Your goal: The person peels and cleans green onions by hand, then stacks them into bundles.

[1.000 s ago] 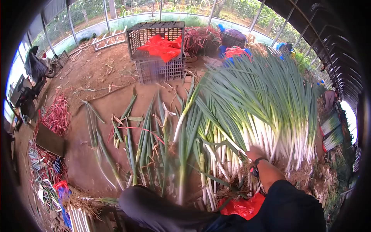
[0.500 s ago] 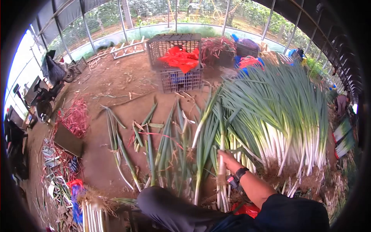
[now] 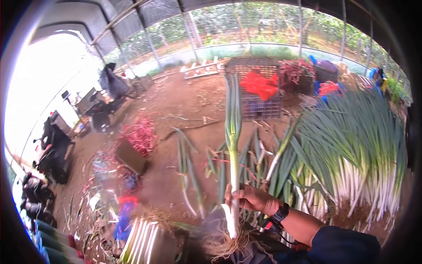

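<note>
My right hand [image 3: 250, 198] is closed around the white stalk of a long green onion [image 3: 235, 163]. The onion stands upright, leaves up, and its shaggy roots [image 3: 228, 244] hang low over my legs. A strip of pale outer skin [image 3: 228, 215] peels away from the stalk just below my fingers. A dark watch [image 3: 280, 213] is on my right wrist, with a black and red object [image 3: 270, 226] beside it. Right of my hand, a large pile of green onions [image 3: 351, 154] lies on the ground. My left hand is out of view.
Loose onion leaves [image 3: 189, 171] lie on the dirt floor ahead. At lower left is a row of trimmed onions [image 3: 140, 240], roots turned away. Farther off stand plastic crates [image 3: 261, 108] with a red bag [image 3: 260, 86]. Red strings [image 3: 138, 136] and parked scooters [image 3: 52, 149] are at left.
My right hand has lifted the green onion from beside the pile and brought it left, upright in front of me. The head view has turned left.
</note>
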Available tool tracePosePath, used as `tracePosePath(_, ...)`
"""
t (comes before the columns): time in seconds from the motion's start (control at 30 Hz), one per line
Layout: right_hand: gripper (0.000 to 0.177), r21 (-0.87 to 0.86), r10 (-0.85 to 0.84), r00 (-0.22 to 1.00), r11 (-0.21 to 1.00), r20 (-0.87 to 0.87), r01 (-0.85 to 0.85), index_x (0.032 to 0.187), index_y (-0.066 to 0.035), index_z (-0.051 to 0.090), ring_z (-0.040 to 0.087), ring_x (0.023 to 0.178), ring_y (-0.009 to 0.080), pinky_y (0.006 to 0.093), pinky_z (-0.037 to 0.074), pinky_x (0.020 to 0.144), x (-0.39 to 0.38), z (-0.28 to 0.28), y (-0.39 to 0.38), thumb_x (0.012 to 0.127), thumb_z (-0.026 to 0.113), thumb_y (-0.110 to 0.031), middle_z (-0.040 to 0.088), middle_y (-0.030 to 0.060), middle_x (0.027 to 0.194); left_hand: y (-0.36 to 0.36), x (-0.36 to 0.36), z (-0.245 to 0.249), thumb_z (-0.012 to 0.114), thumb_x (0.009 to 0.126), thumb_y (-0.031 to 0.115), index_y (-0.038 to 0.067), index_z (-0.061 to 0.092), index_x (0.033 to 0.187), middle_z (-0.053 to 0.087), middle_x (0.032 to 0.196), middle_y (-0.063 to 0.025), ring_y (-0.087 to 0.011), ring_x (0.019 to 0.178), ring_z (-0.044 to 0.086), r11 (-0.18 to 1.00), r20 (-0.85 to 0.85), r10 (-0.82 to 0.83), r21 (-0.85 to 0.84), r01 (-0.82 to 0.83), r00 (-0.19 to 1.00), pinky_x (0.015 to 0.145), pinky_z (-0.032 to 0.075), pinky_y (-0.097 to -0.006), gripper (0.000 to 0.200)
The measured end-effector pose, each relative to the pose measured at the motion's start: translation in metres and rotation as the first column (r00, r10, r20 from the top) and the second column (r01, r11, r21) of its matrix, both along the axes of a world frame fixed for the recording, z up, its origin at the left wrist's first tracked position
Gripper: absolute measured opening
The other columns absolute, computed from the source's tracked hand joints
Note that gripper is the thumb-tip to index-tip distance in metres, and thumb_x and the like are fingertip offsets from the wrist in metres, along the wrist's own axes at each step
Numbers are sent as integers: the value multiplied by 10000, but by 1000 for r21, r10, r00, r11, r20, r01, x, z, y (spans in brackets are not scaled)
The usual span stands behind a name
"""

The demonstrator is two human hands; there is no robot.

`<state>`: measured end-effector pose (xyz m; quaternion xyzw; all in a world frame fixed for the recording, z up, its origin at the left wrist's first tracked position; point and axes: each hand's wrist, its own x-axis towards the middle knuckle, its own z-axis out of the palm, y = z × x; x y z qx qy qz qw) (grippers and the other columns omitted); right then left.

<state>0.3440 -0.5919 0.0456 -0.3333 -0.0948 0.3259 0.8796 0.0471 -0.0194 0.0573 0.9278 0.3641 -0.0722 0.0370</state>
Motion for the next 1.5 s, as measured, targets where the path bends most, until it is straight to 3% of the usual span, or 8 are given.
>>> tracePosePath(0.1, 302, 36, 152, 975, 987, 163, -159, 1241, -75, 572, 646, 1152, 254, 384, 507, 1013, -9, 16, 57, 979, 677, -182, 683, 102, 1152, -71, 41, 33, 409, 1080, 516, 14, 661, 1304, 699, 1245, -190, -303, 1185, 640, 894, 412, -92, -367, 258, 906, 1028, 483, -413, 605)
tracePosePath(0.23, 273, -20, 304, 899, 949, 316, -314, 1277, -116, 557, 564, 1293, 247, 405, 450, 1085, -39, 3, 126, 1026, 639, -183, 627, 154, 1332, -200, 84, 51, 552, 1079, 373, 61, 486, 1520, 670, 1298, -136, -203, 1144, 642, 162, 317, 16, -937, 311, 948, 951, 512, -328, 544)
tracePosePath(0.37, 244, -186, 301, 863, 952, 406, -245, 1231, -99, 571, 626, 1186, 244, 411, 493, 1045, -73, 3, 160, 1046, 620, -251, 659, 135, 1233, -261, 91, 19, 633, 1045, 204, 34, 549, 1361, 688, 1022, -40, -212, 806, 624, 113, 400, 102, -914, 389, 911, 738, 530, -352, 369)
tracePosePath(0.4, 230, -152, 242, 922, 967, 303, -204, 1172, -96, 580, 662, 1070, 230, 401, 532, 964, -65, 1, 163, 1053, 605, -291, 670, 108, 1128, -262, 89, 23, 624, 1047, 204, 31, 549, 1268, 630, 877, -2, -177, 735, 576, 534, 644, -301, -497, 684, 703, 663, 512, -355, 291)
tracePosePath(0.5, 317, -126, -43, 999, 991, 31, 46, 982, -126, 555, 626, 685, 131, 305, 557, 653, -19, 4, 171, 1051, 592, -433, 608, 8, 842, -287, 62, 35, 622, 1042, 220, 41, 560, 1306, 573, 840, 12, -104, 739, 524, 12, 194, 148, -981, 194, 970, 643, 471, -287, 325)
tracePosePath(0.63, 500, -167, -218, 969, 966, -113, 198, 1041, -71, 600, 627, 644, 158, 313, 568, 623, 25, -2, 189, 1018, 582, -570, 630, 29, 799, -287, 54, 46, 616, 1051, 240, 35, 550, 1330, 575, 889, 13, -87, 776, 519, 375, 441, -3, -831, 410, 897, 655, 460, -263, 353)
tracePosePath(0.73, 760, -398, -300, 921, 835, 250, 380, 1082, -3, 697, 698, 703, 171, 333, 582, 670, 40, -34, 188, 1041, 373, -689, 709, 96, 795, -284, 49, 57, 623, 1051, 276, 57, 567, 1317, 564, 847, 42, -45, 736, 512, -82, 138, 273, -983, 166, 952, 610, 426, -221, 349)
tracePosePath(1.5, 545, -170, 150, 980, 977, 129, -127, 1493, -80, 393, 700, 834, 210, 356, 593, 731, -71, 0, 198, 1097, 464, -448, 664, 120, 1162, -265, 45, -24, 578, 1074, 260, 107, 569, 1190, 517, 733, 57, -73, 555, 484, -394, -33, 527, -895, 210, 849, 475, 400, -217, 193)
